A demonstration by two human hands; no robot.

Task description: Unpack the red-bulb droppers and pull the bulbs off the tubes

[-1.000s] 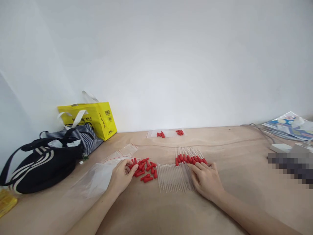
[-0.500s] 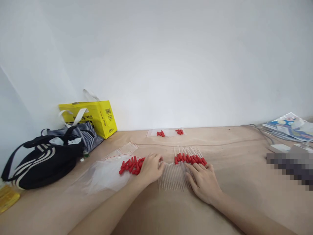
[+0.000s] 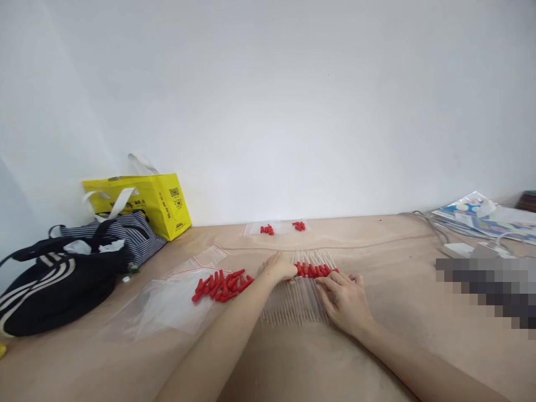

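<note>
A row of clear thin glass tubes [image 3: 288,307] lies side by side on the table in front of me. Behind their upper ends runs a line of red rubber bulbs [image 3: 312,270], with pale thin tubes fanning out beyond them. My left hand [image 3: 278,266] is at the left end of this red line, its fingers curled and mostly hidden behind the hand. Against the right end, my right hand [image 3: 345,298] is bent round the edge of the row, index finger and thumb on the tubes. A loose pile of red bulbs [image 3: 220,285] lies left of my left forearm.
Clear plastic zip bags [image 3: 167,307] lie under and beside the loose pile. Near the wall is another clear bag [image 3: 282,227] with two red clusters. A yellow bag [image 3: 171,209], striped bag [image 3: 140,237] and black bag [image 3: 79,285] stand left. Papers [image 3: 481,215] and cables lie right.
My left hand has moved forward and right, from beside the loose pile to the left end of the red line. My right hand stays at the row. The view has shifted slightly right.
</note>
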